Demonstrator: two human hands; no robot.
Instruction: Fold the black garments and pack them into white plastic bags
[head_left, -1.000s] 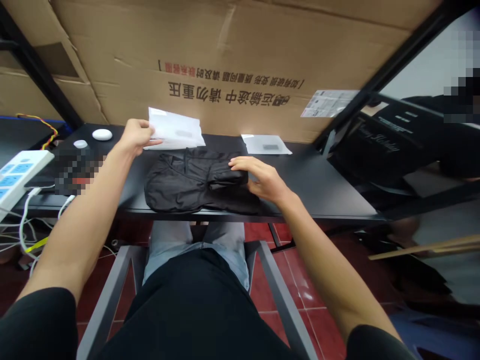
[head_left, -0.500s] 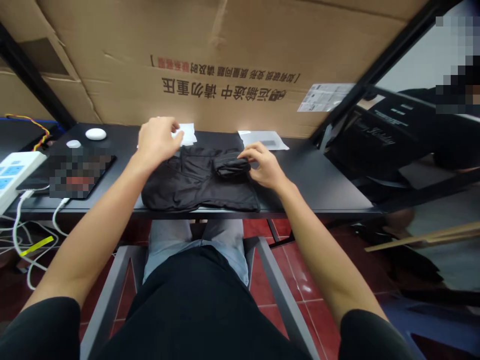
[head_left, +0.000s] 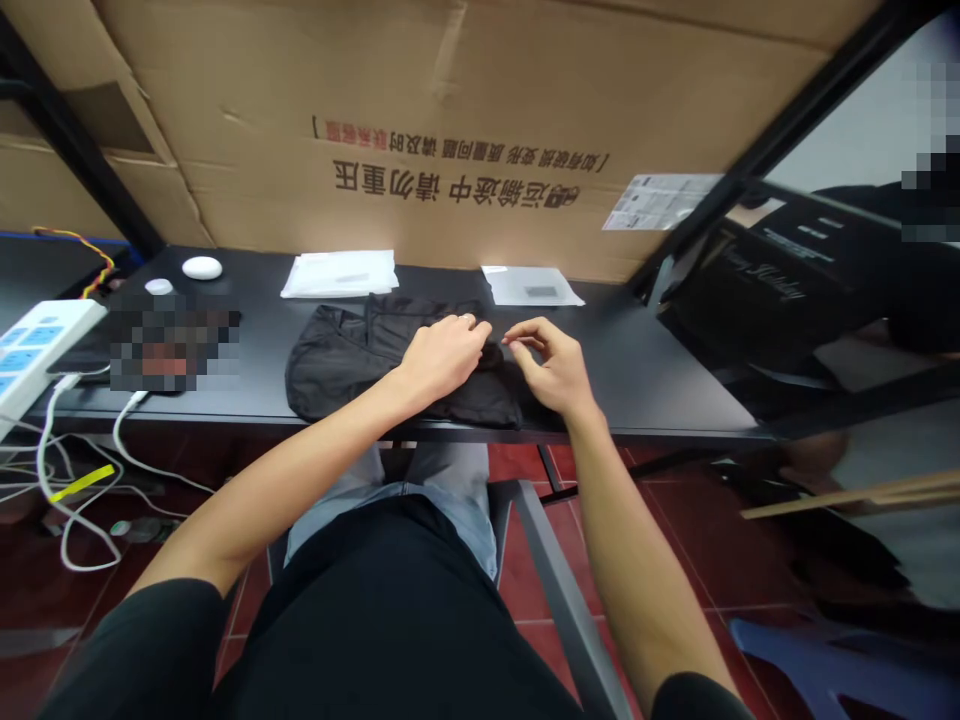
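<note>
A black fabric piece (head_left: 334, 365), wrinkled and bag-like, lies flat along the front of the desk. On its right part sits a small folded black bundle (head_left: 492, 354), mostly covered by my left hand (head_left: 446, 355). The fingers of that hand curl down around the bundle. Just to its right is my right hand (head_left: 553, 368), with thumb and forefinger brought together near the bundle's right end. Whatever is between those fingertips is too small to make out.
Behind the fabric lie white plastic packets (head_left: 341, 273) and a translucent packet (head_left: 532, 287). A large cardboard box (head_left: 450, 80) backs the black desk (head_left: 645, 370). At left are a white oval case (head_left: 202, 268), power strip (head_left: 52, 340) and cables. A person in black (head_left: 840, 240) is at right.
My left hand has moved right, from the white packets onto the folded bundle. My right hand has drawn slightly right, off the bundle's top. The view has shifted a little.
</note>
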